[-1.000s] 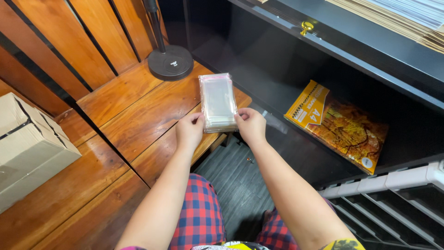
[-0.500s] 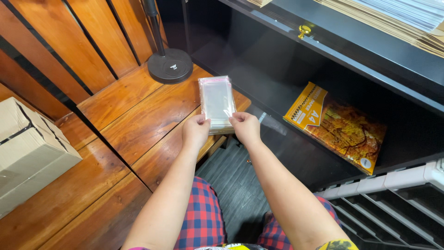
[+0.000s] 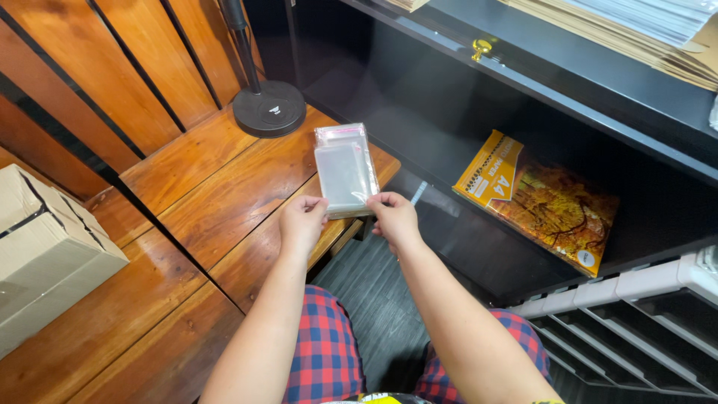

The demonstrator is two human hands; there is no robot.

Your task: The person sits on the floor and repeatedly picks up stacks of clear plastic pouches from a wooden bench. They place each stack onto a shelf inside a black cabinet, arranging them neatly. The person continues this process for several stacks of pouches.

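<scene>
Clear plastic bags point(image 3: 345, 168); reddish-brown wooden table point(image 3: 202, 202); black lamp base point(image 3: 269, 108); yellow-orange paper pack point(image 3: 538, 198); tan cardboard box point(image 3: 45, 254) — red-and-blue checked shorts point(image 3: 325, 352).

Both bare forearms reach forward from the bottom of the view, angled in toward each other so the hands sit close together, a small gap between them. The left hand point(image 3: 303, 221) is palm-down, knuckles up, its fingers curled under and the thumb and fingertips pinched together at the front. The right hand point(image 3: 394, 217) mirrors it, wrist slightly cocked, thumb and forefinger pressed in a pinch, the other fingers folded beneath. The left forearm runs nearly straight up the view; the right comes in on a steeper slant from lower right.
</scene>
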